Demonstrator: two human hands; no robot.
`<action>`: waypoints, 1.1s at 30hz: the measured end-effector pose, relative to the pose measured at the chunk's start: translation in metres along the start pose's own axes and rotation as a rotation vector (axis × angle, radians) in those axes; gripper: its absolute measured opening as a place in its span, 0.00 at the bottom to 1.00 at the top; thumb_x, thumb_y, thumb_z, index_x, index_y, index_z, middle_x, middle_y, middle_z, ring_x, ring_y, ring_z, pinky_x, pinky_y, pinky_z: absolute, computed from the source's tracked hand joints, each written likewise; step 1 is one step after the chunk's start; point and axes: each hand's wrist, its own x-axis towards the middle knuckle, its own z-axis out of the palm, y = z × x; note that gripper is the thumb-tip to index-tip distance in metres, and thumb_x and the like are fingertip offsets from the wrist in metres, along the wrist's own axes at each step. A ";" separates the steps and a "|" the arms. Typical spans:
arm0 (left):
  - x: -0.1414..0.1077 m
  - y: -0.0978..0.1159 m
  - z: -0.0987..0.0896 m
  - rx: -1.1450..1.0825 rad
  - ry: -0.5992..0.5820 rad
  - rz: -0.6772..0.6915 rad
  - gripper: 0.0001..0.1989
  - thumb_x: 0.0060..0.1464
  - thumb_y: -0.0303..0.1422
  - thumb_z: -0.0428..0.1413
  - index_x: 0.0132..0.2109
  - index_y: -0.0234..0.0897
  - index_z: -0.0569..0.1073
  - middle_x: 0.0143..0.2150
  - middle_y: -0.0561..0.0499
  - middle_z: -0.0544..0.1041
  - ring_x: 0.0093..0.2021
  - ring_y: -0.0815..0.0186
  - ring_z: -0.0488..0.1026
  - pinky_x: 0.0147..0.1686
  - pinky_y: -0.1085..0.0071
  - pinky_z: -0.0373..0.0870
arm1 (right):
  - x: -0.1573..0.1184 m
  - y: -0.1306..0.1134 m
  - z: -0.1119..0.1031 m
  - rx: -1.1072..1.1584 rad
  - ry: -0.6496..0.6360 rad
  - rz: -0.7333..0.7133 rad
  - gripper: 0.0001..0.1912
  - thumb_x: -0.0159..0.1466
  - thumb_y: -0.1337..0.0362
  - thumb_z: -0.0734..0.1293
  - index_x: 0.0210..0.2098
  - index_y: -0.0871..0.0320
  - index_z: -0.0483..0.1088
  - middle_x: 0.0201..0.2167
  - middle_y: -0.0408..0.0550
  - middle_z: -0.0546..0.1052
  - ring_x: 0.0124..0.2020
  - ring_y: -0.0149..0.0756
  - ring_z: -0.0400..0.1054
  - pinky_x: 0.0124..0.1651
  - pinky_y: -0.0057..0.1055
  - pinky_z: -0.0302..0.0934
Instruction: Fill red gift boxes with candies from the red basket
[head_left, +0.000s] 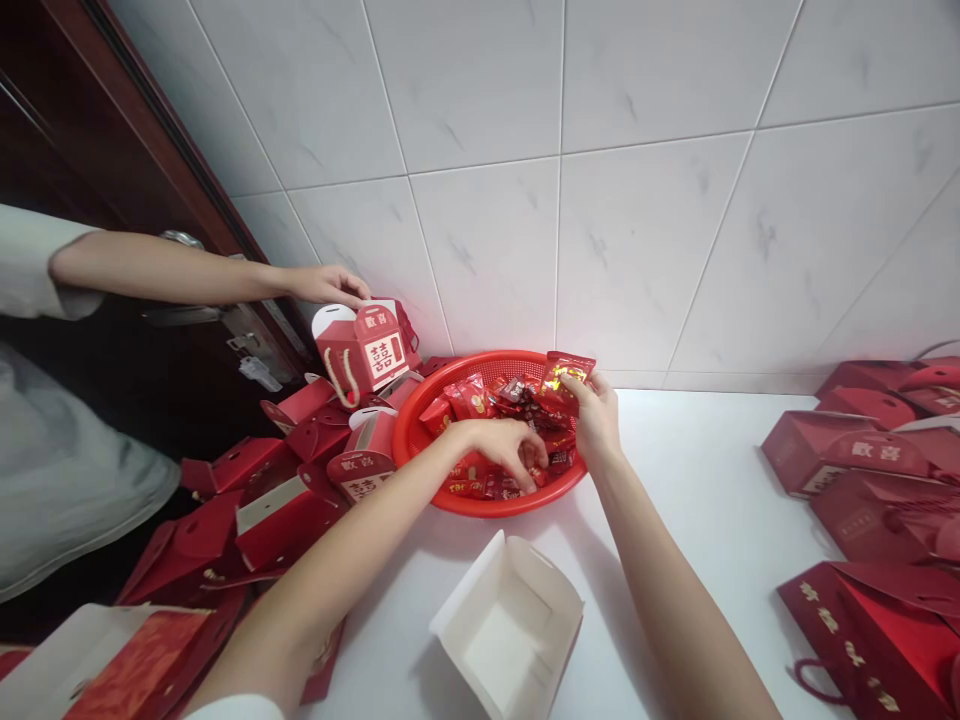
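A red plastic basket [487, 508] holds many small red wrapped packets [470, 396]. My left hand [510, 447] reaches down into it, thumb and bent fingers apart just over the packets. Whether a fingertip touches one is hard to see. At the basket's right rim, my right hand [598, 410] pinches a shiny red and gold packet [566, 372] between thumb and fingers, held above the others. Below the basket, nearest to me, an open-topped paper box [508, 640] shows its white inside, with nothing in it.
Another person's hand [330, 284] rests on a red and white gift box [381, 350] at the left. Several red gift boxes [259, 470] crowd the left side; more red boxes [877, 620] line the right. A tiled wall [487, 250] rises behind the white table [675, 470].
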 end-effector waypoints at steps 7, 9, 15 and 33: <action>0.001 0.008 0.007 0.220 0.140 -0.077 0.08 0.40 0.27 0.64 0.32 0.37 0.78 0.26 0.56 0.75 0.29 0.64 0.71 0.29 0.71 0.64 | 0.001 0.001 0.000 0.019 -0.005 0.010 0.14 0.48 0.62 0.74 0.33 0.56 0.72 0.28 0.42 0.80 0.29 0.37 0.75 0.36 0.34 0.70; 0.000 -0.002 -0.002 0.119 0.340 -0.045 0.04 0.43 0.27 0.62 0.31 0.36 0.78 0.27 0.55 0.76 0.31 0.63 0.73 0.33 0.71 0.66 | 0.002 0.002 -0.001 0.025 0.002 0.006 0.14 0.48 0.62 0.74 0.33 0.56 0.72 0.28 0.42 0.80 0.30 0.36 0.75 0.37 0.33 0.71; 0.005 -0.027 -0.021 -0.568 0.868 0.219 0.14 0.42 0.32 0.66 0.39 0.32 0.81 0.40 0.47 0.84 0.43 0.57 0.79 0.50 0.60 0.73 | 0.005 0.006 -0.001 0.040 0.002 0.014 0.14 0.49 0.62 0.73 0.35 0.56 0.71 0.29 0.42 0.80 0.31 0.36 0.75 0.38 0.33 0.71; 0.007 -0.020 -0.015 -0.452 0.989 0.473 0.08 0.50 0.30 0.61 0.34 0.42 0.85 0.53 0.47 0.80 0.57 0.55 0.73 0.60 0.57 0.68 | -0.001 0.001 0.000 0.054 -0.267 0.087 0.24 0.45 0.61 0.81 0.38 0.58 0.74 0.35 0.46 0.83 0.35 0.38 0.78 0.43 0.34 0.72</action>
